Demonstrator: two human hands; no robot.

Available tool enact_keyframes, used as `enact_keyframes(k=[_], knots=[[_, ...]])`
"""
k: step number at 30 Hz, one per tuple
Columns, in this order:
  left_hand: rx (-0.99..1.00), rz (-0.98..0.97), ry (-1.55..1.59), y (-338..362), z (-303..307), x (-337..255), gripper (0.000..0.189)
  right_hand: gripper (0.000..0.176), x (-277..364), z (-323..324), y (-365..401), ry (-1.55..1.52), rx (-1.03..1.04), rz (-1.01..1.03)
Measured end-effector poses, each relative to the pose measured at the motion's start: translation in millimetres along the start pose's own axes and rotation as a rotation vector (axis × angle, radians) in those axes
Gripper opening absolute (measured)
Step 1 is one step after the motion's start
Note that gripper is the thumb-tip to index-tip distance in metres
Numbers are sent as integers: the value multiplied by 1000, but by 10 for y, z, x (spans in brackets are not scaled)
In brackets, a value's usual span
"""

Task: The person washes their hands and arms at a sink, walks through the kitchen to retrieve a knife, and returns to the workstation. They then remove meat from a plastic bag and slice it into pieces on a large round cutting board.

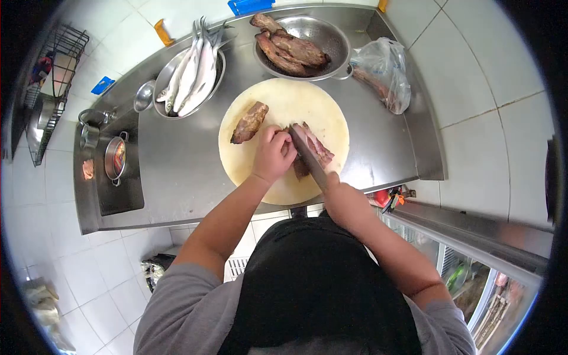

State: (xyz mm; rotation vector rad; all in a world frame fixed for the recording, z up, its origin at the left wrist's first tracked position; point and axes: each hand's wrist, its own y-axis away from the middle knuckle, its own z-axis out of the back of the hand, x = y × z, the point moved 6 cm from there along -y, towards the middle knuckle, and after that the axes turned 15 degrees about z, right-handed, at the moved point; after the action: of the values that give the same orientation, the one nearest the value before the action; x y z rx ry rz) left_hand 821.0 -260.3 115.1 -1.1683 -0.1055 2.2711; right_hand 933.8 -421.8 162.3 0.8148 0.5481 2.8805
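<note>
On a round pale cutting board (242, 168) lies a piece of dark cured meat (301, 168), partly covered by the blade above it. My left hand (274, 157) presses on this meat with fingers curled. A broad knife (310, 158) is in my right hand (344, 203), its blade resting along the meat. Cut slices of meat (318, 148) lean against the blade's right side, showing pinkish insides. Another browned chunk of meat (249, 123) sits apart on the board's left. The knife's handle is hidden in my fist.
Behind the board, a metal colander (340, 53) holds long meat strips. Several silvery fish (198, 83) fill a bowl at the back left, beside a small metal cup (144, 96). A plastic bag (387, 65) with meat lies right. A sink (121, 198) with a pot is left.
</note>
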Motion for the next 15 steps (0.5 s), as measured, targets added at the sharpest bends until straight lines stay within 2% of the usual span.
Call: enact_keyframes(k=[1,5,8,10,14,15], knots=[[-7,-3,15,19,4,-9,20,24,-51,-39,103,18,53,-39],[-5,7,-11,3,47,-47,21,21,-128,75,229,61,30,-4],[-9,49,42,-8,55,-26,18,20,-119,165,260,26,-22,14],[-14,-43,9,-2,84,-35,17,21,-116,265,281,8,-74,-35],[-4,-48,22,1,74,42,16,21,-111,354,227,-10,-135,-23],[26,13,45,2,56,78,17,21,-62,389,200,-21,-126,5]])
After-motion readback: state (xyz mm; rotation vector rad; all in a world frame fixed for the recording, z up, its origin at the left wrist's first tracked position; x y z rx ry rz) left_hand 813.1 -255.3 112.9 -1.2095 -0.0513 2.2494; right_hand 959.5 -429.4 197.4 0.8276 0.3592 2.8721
